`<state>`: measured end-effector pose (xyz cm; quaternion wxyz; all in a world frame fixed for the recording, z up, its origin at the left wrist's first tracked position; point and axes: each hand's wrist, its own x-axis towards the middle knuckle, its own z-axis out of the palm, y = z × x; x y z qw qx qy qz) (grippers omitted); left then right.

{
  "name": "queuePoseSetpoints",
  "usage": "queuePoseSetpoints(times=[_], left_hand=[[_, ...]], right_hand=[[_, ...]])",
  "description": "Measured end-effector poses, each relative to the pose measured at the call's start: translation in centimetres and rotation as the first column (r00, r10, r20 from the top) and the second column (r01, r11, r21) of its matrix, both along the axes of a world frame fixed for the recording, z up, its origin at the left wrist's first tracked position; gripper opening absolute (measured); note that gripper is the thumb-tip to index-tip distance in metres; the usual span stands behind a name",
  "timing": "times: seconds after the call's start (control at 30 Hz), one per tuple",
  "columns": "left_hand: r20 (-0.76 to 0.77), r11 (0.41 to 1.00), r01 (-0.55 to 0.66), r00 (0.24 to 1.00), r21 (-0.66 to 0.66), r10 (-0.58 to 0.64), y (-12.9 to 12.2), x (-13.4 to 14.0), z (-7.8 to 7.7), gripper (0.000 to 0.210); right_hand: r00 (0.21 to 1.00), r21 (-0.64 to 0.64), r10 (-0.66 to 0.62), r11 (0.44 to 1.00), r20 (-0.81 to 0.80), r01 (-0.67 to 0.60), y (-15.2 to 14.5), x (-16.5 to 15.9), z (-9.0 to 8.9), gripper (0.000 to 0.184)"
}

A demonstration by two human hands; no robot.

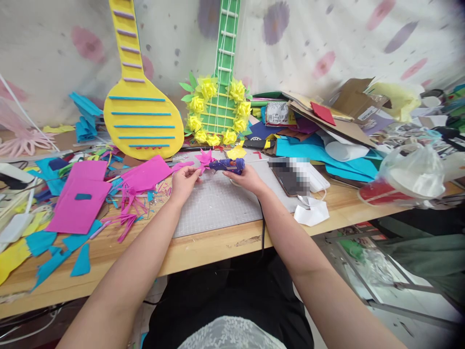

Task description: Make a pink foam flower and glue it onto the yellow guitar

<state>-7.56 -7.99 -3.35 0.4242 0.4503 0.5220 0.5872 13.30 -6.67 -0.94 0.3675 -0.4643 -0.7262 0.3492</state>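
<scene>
**At mid-frame, flower (205,157) meets glue gun (229,166)**

Pink, pointed petals spread like a star near the picture's centre; the left hand (184,183) has its fingertips together on the flower's base. The right hand (248,179) wraps its fingers around the blue-purple glue gun. At right, a thin, crinkled bag (423,162) surrounds a red cup (381,192), contents unclear. Flat pink sheets (78,203) lie left.

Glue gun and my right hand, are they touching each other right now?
Touching. The head view shows it: the right hand grips the glue gun, its thumb against the underside, with no gap between them.
</scene>
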Motion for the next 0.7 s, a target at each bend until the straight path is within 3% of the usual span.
queuePoseSetpoints(times=[0.23, 0.53, 0.63, 0.7], left_hand=[[0.005, 1.0, -0.01, 1.0, 0.005, 0.01, 0.0, -0.1, 0.0, 0.022], [0.095, 0.999, -0.042, 0.995, -0.019, 0.043, -0.3, 0.0, 0.8, 0.023], [0.147, 0.998, -0.051, 0.988, -0.027, 0.054, -0.3, -0.2, 1.1, 0.023], [0.185, 0.998, -0.057, 0.981, -0.032, 0.062, -0.2, -0.4, 1.1, 0.024]], right_hand=[[0.998, 0.019, -0.014, 1.0, 0.058, 0.013, 0.1, 0.2, -0.1, 0.04], [0.996, 0.001, -0.053, 0.999, -0.069, 0.053, 0.2, 1.8, 0.3, 0.041], [0.97, -0.003, -0.195, 0.98, -0.148, 0.197, 0.9, 3.4, 0.3, 0.044], [0.926, -0.018, -0.349, 0.937, -0.143, 0.35, 1.9, 4.5, 0.0, 0.047]])
